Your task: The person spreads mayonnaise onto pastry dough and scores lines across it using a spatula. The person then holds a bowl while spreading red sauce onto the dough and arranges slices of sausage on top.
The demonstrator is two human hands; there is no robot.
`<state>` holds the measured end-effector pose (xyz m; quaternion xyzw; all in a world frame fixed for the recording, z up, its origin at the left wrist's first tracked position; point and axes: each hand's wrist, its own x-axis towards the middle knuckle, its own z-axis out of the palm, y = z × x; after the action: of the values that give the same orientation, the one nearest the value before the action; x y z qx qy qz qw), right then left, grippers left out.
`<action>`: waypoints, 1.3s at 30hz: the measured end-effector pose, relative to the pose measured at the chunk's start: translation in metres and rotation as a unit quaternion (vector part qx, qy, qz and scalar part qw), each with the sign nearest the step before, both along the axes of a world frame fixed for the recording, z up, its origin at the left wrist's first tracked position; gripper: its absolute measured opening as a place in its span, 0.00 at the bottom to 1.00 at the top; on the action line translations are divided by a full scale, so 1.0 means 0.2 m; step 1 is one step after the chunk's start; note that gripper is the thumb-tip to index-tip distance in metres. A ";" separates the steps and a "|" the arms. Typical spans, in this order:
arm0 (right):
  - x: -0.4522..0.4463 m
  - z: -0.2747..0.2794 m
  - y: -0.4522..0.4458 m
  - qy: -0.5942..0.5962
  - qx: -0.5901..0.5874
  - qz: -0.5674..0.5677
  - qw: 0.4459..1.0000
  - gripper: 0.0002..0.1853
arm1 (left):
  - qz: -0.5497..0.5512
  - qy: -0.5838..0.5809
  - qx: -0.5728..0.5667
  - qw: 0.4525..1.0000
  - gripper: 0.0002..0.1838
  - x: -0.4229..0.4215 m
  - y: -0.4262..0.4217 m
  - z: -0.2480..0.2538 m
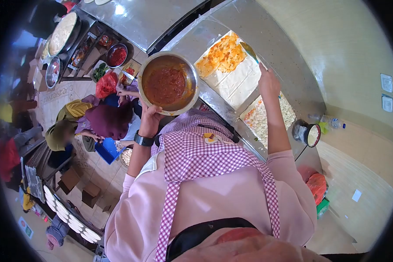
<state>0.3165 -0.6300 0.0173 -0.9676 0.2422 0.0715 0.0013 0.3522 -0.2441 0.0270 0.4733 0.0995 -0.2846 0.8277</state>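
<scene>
My left hand grips the rim of a metal bowl, which holds a thick red sauce. In my right hand is the handle of a spoon, its head down at the edge of a pale dough sheet. Orange-red sauce covers the sheet's far part in an uneven layer; the near part is plain. Close to my right forearm lies a second sheet, topped with white crumbly or shredded bits over some red sauce.
The dough lies on a steel table. At its right end stand a small dark bowl of white topping and a plastic bottle. To my left, co-workers sit low near a blue tray and bowls of red ingredients.
</scene>
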 end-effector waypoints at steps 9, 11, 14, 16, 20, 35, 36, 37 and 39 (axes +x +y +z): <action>0.10 0.11 0.09 0.000 0.017 0.029 0.999 0.23 | 0.010 0.007 -0.007 1.000 0.37 -0.01 -0.01 0.02; 0.17 0.04 0.02 -0.042 -0.029 0.052 0.997 0.21 | 0.007 0.009 -0.002 1.000 0.37 -0.01 -0.01 0.04; 0.15 0.04 -0.06 0.001 -0.053 0.058 0.997 0.19 | 0.013 0.007 -0.002 1.000 0.36 -0.02 0.00 0.03; 0.11 0.10 -0.10 0.033 -0.072 0.060 0.995 0.19 | 0.022 0.006 -0.008 1.000 0.35 -0.02 0.00 0.02; 0.07 0.20 -0.11 0.015 -0.040 -0.010 0.999 0.19 | 0.028 0.021 0.000 0.999 0.34 -0.03 0.02 0.01; -0.06 0.06 0.03 -0.033 -0.008 0.008 0.999 0.20 | 0.031 0.010 0.029 0.999 0.33 -0.01 0.03 -0.03; -0.08 0.04 0.08 0.006 0.016 0.024 1.000 0.20 | 0.028 0.007 0.027 0.999 0.33 -0.01 0.03 -0.02; -0.11 0.05 0.14 0.048 0.039 0.040 0.997 0.21 | 0.025 0.005 0.026 0.999 0.33 -0.01 0.03 -0.02; -0.19 0.14 0.30 0.083 0.076 0.072 0.991 0.21 | 0.028 0.009 0.019 0.999 0.33 -0.02 0.03 -0.02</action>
<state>0.2793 -0.5701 0.0458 -0.9703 0.1655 0.1694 0.0494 0.3487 -0.2385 0.0221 0.4831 0.1257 -0.2638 0.8254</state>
